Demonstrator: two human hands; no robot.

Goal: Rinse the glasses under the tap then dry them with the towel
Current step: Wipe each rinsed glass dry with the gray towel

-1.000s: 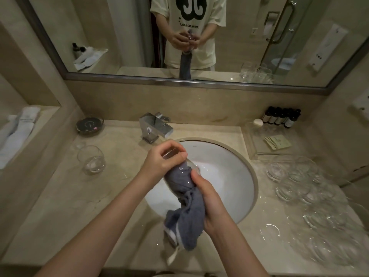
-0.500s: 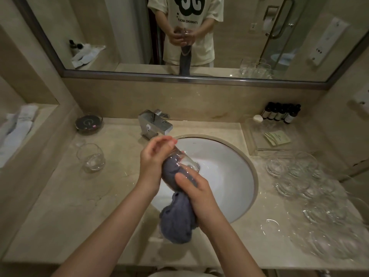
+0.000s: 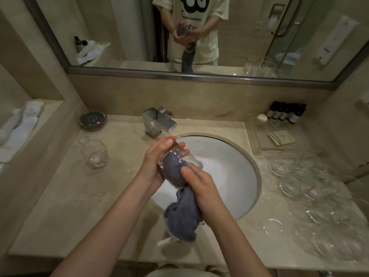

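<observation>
Marble-look counter (image 3: 65, 196) carries the white sink (image 3: 229, 176), and over that bowl, just in front of the tap (image 3: 159, 121), the person holds the glass (image 3: 175, 156) being dried. Many more glasses (image 3: 319, 196) crowd the counter to the right, and one lone glass (image 3: 95, 153) stands at the left. The grey towel (image 3: 182, 214) is soft and limp, part stuffed inside the glass, the rest hanging below. Clear glass like this is probably thin, breakable and slick when wet, so it is best cupped round the bowl. The left hand (image 3: 157, 156) wraps its base end; the right hand (image 3: 201, 186) pinches towel at the mouth. Compared with half a second earlier, the glass has turned and the left fingers sit further round its base
</observation>
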